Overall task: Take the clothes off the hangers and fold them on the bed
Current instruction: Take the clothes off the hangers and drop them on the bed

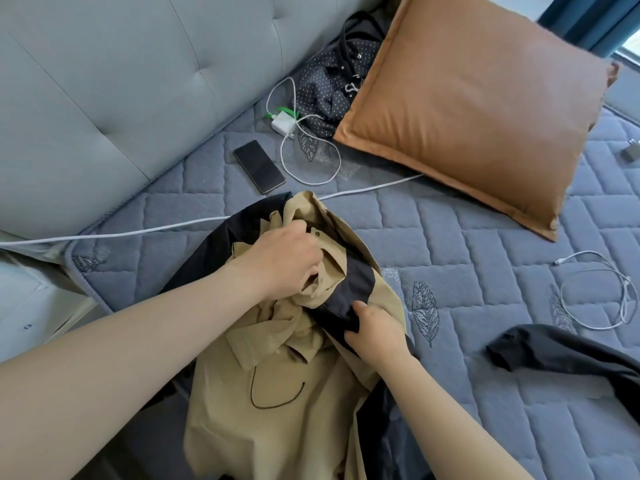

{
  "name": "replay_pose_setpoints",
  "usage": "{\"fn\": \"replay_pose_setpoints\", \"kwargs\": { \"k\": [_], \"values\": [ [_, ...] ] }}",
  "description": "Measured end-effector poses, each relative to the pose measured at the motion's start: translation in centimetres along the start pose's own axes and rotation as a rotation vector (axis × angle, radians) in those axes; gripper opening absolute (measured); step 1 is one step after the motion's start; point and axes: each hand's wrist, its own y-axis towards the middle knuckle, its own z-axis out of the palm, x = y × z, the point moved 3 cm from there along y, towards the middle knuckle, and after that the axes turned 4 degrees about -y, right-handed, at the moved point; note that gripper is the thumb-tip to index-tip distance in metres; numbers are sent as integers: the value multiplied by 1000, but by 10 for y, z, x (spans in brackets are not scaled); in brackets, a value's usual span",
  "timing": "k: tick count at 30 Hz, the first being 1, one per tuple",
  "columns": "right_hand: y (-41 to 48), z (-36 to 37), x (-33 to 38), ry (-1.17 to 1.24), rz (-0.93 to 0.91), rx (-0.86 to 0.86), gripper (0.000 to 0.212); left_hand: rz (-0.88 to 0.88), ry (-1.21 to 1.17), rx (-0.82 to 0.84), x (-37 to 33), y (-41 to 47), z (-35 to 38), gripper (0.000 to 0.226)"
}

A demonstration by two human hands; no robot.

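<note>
A tan and black jacket (pixel 277 393) lies bunched on the blue quilted bed (pixel 467 289), close in front of me. My left hand (pixel 284 261) grips a fold of its tan fabric near the collar. Lower right of it, my right hand (pixel 375 332) pinches a black panel of the same jacket. A dark cord loop hangs on the tan front. No hanger shows; the jacket's inside is hidden by its folds. A second dark garment (pixel 571 355) lies on the bed at the right edge.
A brown pillow (pixel 467 109) leans at the back right, with a dotted dark bag (pixel 329 88) behind it. A phone (pixel 259 167), a white charger (pixel 284 122) and white cables (pixel 595 292) lie on the mattress. The grey padded headboard (pixel 121 81) stands to the left.
</note>
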Motion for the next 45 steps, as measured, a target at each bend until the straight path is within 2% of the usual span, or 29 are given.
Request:
{"fn": "replay_pose_setpoints", "kwargs": {
  "k": [6, 9, 12, 16, 20, 32, 39, 45],
  "values": [
    [-36, -60, 1, 201, -5, -276, 30, 113, 64, -199, -47, 5, -75, 30],
    [-54, -99, -5, 283, 2, -332, 27, 118, 54, -239, -69, -1, -108, 30],
    [-78, -131, -13, 230, -57, -352, 14, 112, 16, -279, -90, -17, -141, 28],
    [-121, -169, -14, 191, -182, -396, 11, 115, -58, -353, -121, -44, -188, 25],
    [-168, -215, -17, 160, -277, -499, 7, 102, -154, -499, -153, -76, -234, 20],
    [-295, -327, -18, -6, -419, -725, 11, 83, -133, -755, -243, -163, -338, 16],
    [-348, -346, 18, -65, -561, -846, 26, -14, -146, -833, -259, -242, -364, 16],
    [-398, -356, 55, -68, -743, -919, 25, -29, -234, -1004, -279, -319, -379, 16]
  ]
}}
